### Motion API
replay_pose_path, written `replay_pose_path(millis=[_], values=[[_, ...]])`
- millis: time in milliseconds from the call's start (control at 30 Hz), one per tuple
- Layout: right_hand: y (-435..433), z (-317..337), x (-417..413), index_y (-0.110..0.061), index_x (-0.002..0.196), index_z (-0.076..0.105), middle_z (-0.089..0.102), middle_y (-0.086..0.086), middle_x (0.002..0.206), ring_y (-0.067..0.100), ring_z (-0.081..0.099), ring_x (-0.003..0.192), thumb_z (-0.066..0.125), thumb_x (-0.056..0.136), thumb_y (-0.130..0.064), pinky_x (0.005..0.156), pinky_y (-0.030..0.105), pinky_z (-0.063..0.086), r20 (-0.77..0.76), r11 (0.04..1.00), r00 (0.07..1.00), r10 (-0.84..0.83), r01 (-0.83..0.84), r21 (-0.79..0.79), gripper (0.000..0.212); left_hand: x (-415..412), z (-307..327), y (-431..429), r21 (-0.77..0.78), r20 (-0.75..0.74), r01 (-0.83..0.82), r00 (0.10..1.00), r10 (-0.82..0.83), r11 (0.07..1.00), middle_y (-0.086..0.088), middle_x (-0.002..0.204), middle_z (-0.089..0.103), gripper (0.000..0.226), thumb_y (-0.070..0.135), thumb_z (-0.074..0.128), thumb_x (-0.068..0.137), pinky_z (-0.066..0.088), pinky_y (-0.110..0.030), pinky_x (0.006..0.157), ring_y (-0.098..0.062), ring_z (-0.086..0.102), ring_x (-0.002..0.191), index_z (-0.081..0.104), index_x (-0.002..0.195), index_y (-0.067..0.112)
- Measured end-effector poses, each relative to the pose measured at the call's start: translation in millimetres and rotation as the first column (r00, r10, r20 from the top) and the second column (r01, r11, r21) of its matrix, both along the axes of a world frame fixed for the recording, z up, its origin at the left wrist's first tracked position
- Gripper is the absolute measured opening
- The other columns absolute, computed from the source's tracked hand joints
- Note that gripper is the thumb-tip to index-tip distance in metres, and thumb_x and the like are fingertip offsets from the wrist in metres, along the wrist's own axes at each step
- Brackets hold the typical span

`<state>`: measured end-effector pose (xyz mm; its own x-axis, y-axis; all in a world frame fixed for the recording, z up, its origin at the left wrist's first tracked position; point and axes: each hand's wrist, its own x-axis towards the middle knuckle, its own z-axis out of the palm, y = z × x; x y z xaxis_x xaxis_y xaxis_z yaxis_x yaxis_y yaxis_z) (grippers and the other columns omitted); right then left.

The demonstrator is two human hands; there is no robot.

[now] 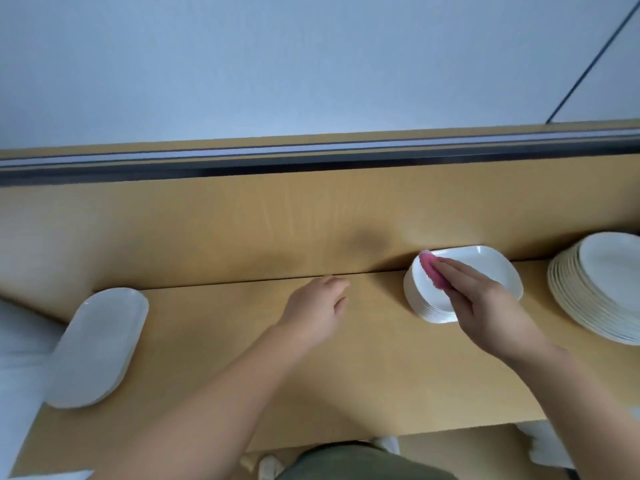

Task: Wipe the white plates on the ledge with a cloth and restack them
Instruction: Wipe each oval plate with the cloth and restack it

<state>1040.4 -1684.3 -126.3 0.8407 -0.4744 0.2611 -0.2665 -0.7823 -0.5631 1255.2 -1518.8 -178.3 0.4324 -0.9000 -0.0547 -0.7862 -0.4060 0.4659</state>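
Right hand: the right hand [485, 303] lies flat, fingers straight and close together, and presses the pink cloth [432, 271] down. It does not grab the cloth.
Cloth: right of the middle of the frame, on the top plate of the square plates [485, 259].
Left hand: the left hand [317, 306] is in the middle of the frame, over the ledge [346, 375]. Its fingers are loosely bent and it holds nothing.
Slip risk: no hand holds the square plates. I think a hard push with the cloth could slide the top plate or shove the whole pile.
Cloth risk: the cloth is only pressed, not gripped. It could bunch up or slip out from under the fingers.
Bump risk: the round plates [606, 282] are a tall pile at the right edge of the frame, near the right arm. A wide swing could knock them.
Edge risk: the oval plates [100, 344] sit at the lower left, at the end of the ledge. They may stick out past it a bit, but I cannot tell for sure. A bump could tip them off.
Ledge: smooth, light brown wood. It looks slippery for plates.
Back board: a back board [242, 220] of the same wood stands behind the ledge. The square plates sit close to it.
Room: a dark rail [311, 157] runs across above the board. Above that is a plain pale wall [277, 64].
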Motion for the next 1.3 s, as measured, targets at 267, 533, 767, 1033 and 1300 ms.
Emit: replay_pose_path(millis=[267,533,767,1033,1300], values=[[-68.1,-2.2,-77.8,-0.019,0.14,0.052,0.056,-0.015,0.136,0.0,0.054,0.122,0.053,0.097,-0.002,0.1,0.014,0.042,0.025,0.996,0.996,-0.087,0.087,-0.007,0.046,-70.6,-11.5,-107.9,0.033,-0.152,-0.055,0.986,0.06,0.998,0.003,0.093,0.059,0.019,0.033,0.045,0.098,0.047,-0.034,0.071,-0.021,0.057,0.083,0.053,0.107,0.018],[-106.2,-10.4,-106.3,-0.015,0.139,0.053,0.053,-0.011,0.141,0.003,0.052,0.127,0.054,0.096,-0.001,0.101,0.021,0.045,0.031,0.998,0.998,-0.061,0.061,-0.012,0.046,-90.7,-36.1,-154.1,0.14,-0.241,-0.282,0.92,0.309,0.949,-0.009,0.1,0.058,0.019,0.026,0.053,0.095,0.038,-0.03,0.069,-0.026,0.056,0.09,0.053,0.098,0.007],[-121.6,-15.2,-113.1,-0.015,0.141,0.051,0.052,-0.012,0.142,0.006,0.052,0.127,0.049,0.099,-0.01,0.098,0.03,0.05,0.042,0.999,0.999,-0.029,0.03,-0.027,0.042,-89.9,-41.7,-161.4,0.125,-0.326,-0.417,0.84,0.434,0.9,-0.01,0.102,0.06,0.013,0.016,0.048,0.093,0.054,-0.041,0.074,-0.03,0.065,0.081,0.058,0.099,0.009],[-127.9,-4.5,-107.7,-0.013,0.139,0.052,0.053,-0.008,0.142,0.007,0.053,0.126,0.054,0.097,-0.003,0.1,0.031,0.048,0.076,0.999,0.997,-0.008,0.011,-0.04,0.044,-78.6,-26.8,-140.1,0.073,-0.547,-0.554,0.673,0.498,0.829,-0.003,0.098,0.062,0.012,0.013,0.042,0.099,0.055,-0.033,0.055,-0.028,0.068,0.077,0.053,0.103,0.013],[-103.4,3.5,-71.5,-0.015,0.139,0.053,0.052,-0.012,0.141,0.002,0.052,0.125,0.051,0.098,-0.003,0.103,0.019,0.042,0.092,0.998,0.994,0.065,-0.062,-0.026,0.043,-51.4,-20.4,-73.6,0.032,-0.616,-0.649,0.586,0.526,0.76,-0.002,0.1,0.066,0.021,0.008,0.042,0.097,0.051,-0.024,0.05,-0.024,0.068,0.082,0.058,0.108,0.017]])
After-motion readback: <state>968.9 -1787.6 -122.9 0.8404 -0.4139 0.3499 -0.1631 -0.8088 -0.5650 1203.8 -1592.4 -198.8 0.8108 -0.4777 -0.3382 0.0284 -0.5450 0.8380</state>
